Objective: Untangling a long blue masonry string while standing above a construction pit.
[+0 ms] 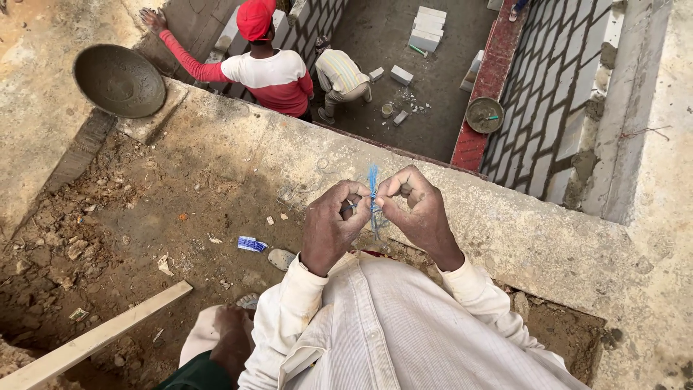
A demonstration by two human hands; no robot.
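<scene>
Both hands pinch shut on a blue string point(373, 193): left hand point(333, 224) and right hand point(417, 209) seem mid-knot; tightening needs opposing pulls.

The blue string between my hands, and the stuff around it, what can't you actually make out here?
Head view only:
- Blue string: the knot or end is hidden by the fingers of the left hand and right hand; each grip is covered too.
- Round pan below: contents too small to tell.
- Wooden plank: cut off by the bottom left edge.
- Crouching person: hands hidden by the body.
</scene>
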